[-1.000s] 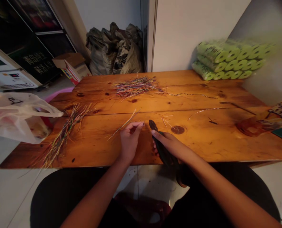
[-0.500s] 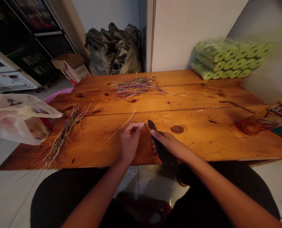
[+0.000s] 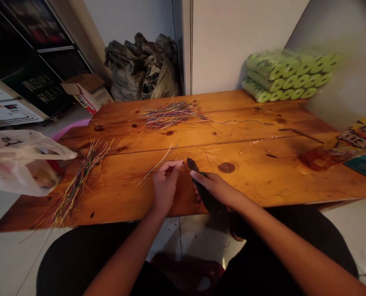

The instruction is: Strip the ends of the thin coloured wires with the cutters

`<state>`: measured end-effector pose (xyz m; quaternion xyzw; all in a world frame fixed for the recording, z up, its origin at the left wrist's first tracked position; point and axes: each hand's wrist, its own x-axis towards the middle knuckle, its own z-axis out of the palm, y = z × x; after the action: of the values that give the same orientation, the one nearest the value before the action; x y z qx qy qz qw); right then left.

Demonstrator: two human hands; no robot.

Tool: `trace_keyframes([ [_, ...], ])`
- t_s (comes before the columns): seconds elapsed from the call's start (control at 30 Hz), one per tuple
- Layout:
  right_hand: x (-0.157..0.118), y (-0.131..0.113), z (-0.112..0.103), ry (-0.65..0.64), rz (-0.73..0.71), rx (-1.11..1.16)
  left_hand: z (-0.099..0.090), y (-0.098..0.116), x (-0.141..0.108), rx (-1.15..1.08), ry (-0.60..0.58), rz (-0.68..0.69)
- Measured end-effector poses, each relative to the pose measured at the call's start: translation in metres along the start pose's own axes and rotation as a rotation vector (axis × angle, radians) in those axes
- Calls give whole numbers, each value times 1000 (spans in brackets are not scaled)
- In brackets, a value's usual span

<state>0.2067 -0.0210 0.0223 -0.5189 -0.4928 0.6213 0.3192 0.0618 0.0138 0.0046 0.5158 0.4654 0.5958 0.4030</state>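
My left hand (image 3: pixel 165 183) is closed in a pinch, thumb against forefinger, with a tiny dark bit at the fingertips that is too small to name. Just to its right, my right hand (image 3: pixel 216 188) is wrapped round dark-handled pliers (image 3: pixel 207 196), whose jaws point up and left, apart from the pinched fingers. A few thin wires (image 3: pixel 158 162) lie beyond my left hand. Past the pliers are some short pale wire pieces (image 3: pixel 213 157). A bundle of coloured wires (image 3: pixel 78 183) rests at the left, and another wire bundle (image 3: pixel 170 116) lies farther back.
The wooden table (image 3: pixel 263 181) has a white plastic bag (image 3: pixel 19 160) at its left edge. Stacked green rolls (image 3: pixel 288 78) stand back right, and a bottle (image 3: pixel 340 148) lies on the right. A twisted strand (image 3: pixel 238 121) stretches across the back. Sacks (image 3: pixel 142 70) stand behind.
The view has shifted slightly, so the scene sits a little farther left. Both hands keep almost the same pose, pinch and pliers close together.
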Motion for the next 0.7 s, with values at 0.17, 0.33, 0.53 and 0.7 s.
trace_keyframes([
  [0.17,1,0,1,10,1,8,0,2,0,62,-22,-6],
  [0.33,2,-1,3,58,4,13,-4,5,-6,262,56,219],
  [0.53,2,-3,-3,83,15,-81,-24,11,-44,777,-338,1041],
  [0.7,-8,-7,-5,89,-156,-177,-22,19,-53,1024,-772,1135],
])
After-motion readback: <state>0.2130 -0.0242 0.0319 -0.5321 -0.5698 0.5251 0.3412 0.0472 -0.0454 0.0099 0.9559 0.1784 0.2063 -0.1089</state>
